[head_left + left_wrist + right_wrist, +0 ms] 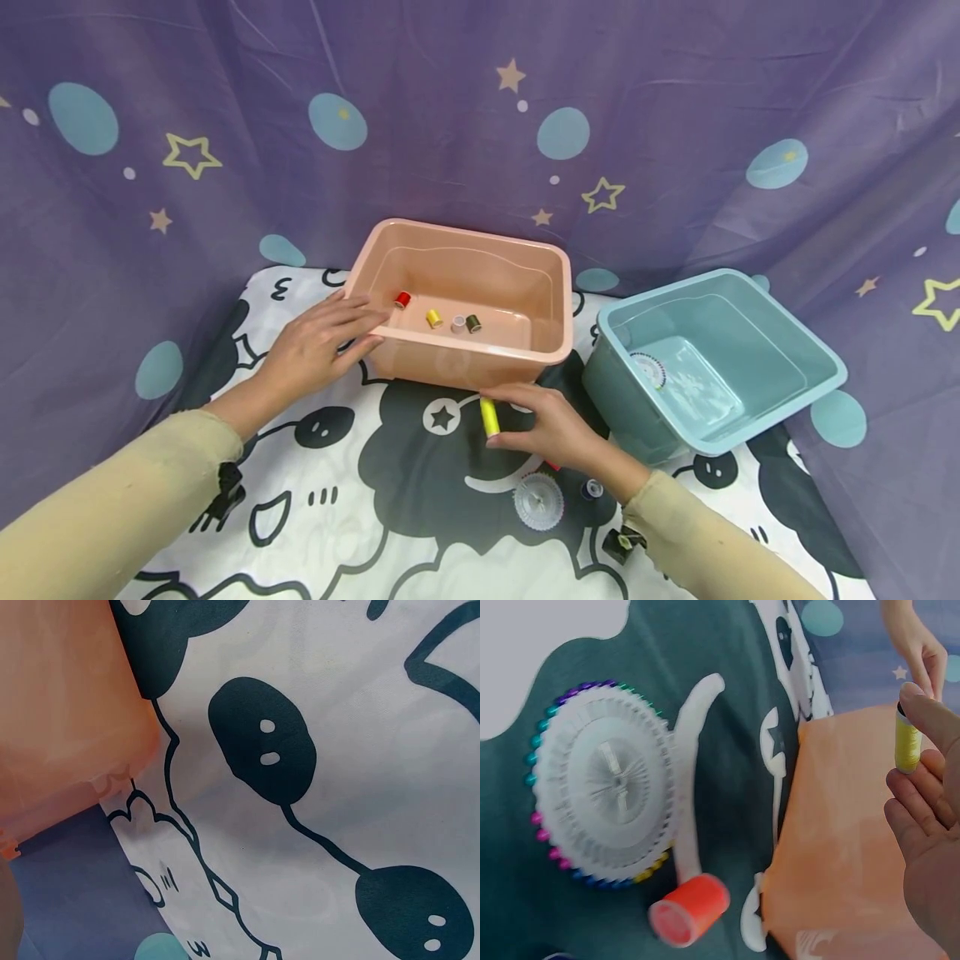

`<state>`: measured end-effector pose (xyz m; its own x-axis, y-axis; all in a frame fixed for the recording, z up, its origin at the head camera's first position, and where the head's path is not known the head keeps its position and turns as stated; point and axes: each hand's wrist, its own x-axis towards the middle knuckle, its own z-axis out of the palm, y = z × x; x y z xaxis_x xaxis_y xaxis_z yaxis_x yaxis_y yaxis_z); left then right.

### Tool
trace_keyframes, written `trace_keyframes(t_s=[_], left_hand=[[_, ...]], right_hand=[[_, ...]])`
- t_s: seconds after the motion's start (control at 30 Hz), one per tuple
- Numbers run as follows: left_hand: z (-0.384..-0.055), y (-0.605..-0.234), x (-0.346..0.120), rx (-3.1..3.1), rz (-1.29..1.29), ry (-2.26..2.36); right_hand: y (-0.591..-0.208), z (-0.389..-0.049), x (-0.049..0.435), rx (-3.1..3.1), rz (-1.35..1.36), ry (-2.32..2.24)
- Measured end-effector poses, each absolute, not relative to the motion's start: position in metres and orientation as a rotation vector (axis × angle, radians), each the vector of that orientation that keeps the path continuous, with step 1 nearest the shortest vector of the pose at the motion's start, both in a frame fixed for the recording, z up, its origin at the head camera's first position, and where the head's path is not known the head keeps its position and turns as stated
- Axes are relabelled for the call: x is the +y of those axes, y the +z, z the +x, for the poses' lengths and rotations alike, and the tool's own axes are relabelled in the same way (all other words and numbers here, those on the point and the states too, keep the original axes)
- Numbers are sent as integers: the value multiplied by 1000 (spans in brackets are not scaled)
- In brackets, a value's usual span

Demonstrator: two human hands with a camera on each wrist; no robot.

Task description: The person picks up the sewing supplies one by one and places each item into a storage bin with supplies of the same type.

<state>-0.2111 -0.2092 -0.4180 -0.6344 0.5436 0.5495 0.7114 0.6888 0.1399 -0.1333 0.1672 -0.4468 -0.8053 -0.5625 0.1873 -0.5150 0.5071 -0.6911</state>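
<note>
A purple curtain printed with stars and blue ovals (435,175) is hung behind a white cloth with dark cartoon figures (337,467). On the cloth, a peach plastic basin (420,358) and a blue-green plastic basin (622,408) are set side by side. Just in front of the peach one, a small yellow thread spool (490,417) is held up in the right hand (558,425), its grip clamped on the spool's ends between thumb and fingers. The left hand (322,333) is laid over the peach basin's left rim, its grip unclosed and its fingers extended.

Pressure is best kept even on both ends, so that the spool is not squeezed out sideways. The rim should be steadied lightly, without tilting. Care is advised around the white pin wheel with coloured heads (538,502), as a sleeve could be caught there.
</note>
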Motion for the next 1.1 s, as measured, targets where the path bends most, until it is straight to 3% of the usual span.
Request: trace_keyframes(t_s=[1.1], left_hand=[[-212, -420, -211, -2416, -974, -489]], right_hand=[[-362, -170, 128, 2678, -1195, -1390]])
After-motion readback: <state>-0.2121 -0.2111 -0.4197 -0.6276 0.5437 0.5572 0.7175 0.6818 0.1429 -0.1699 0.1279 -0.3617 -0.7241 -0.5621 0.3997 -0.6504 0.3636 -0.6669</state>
